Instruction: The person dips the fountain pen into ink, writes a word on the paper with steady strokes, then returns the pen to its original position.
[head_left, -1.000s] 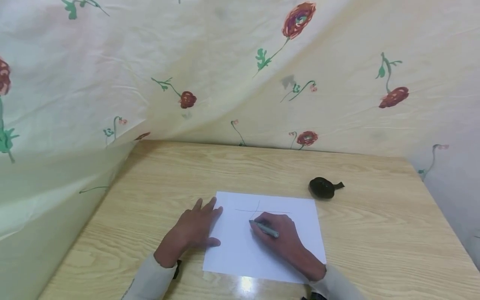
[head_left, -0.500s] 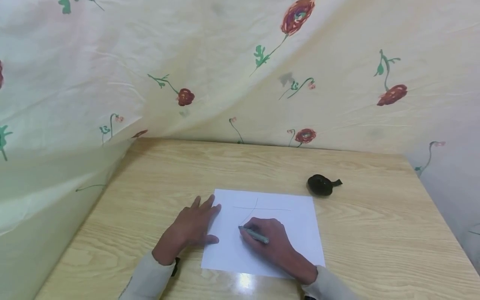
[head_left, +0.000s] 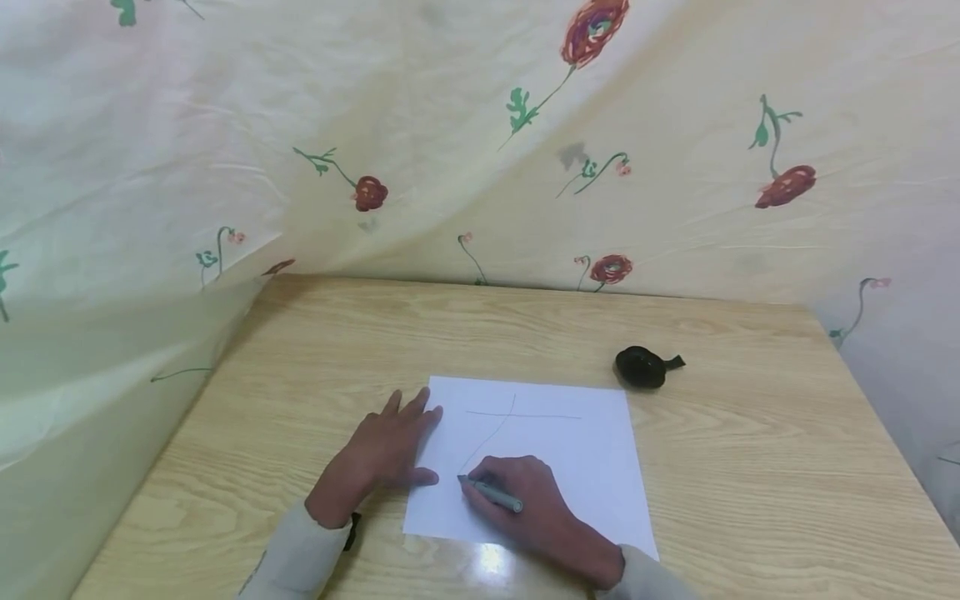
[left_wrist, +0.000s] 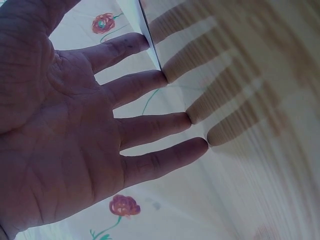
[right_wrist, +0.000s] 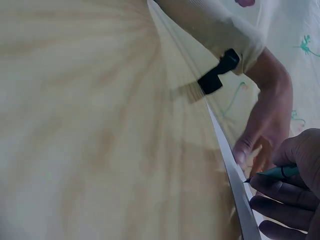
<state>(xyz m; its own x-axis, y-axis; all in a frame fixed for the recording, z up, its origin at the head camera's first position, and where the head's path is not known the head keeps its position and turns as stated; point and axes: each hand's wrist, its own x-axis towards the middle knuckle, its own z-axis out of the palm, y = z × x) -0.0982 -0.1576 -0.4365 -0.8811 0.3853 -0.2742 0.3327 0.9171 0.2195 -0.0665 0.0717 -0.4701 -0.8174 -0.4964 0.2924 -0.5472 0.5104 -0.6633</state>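
A white sheet of paper lies on the wooden table, with a thin horizontal line and a curved line drawn on it. My right hand pinches a grey-green pen, its tip at the lower end of the curved line. In the right wrist view the pen sits between thumb and fingers. My left hand rests with spread, straight fingers at the paper's left edge. The left wrist view shows the fingertips of that hand touching the table, two of them beside the paper's edge.
A small black pan-shaped object with a short handle sits beyond the paper's upper right corner. The wooden table extends around the sheet. Cream cloth printed with red flowers hangs behind and at the sides.
My right hand has moved down and to the left with the pen, and the curved line has grown longer behind the tip. The left hand has stayed in place.
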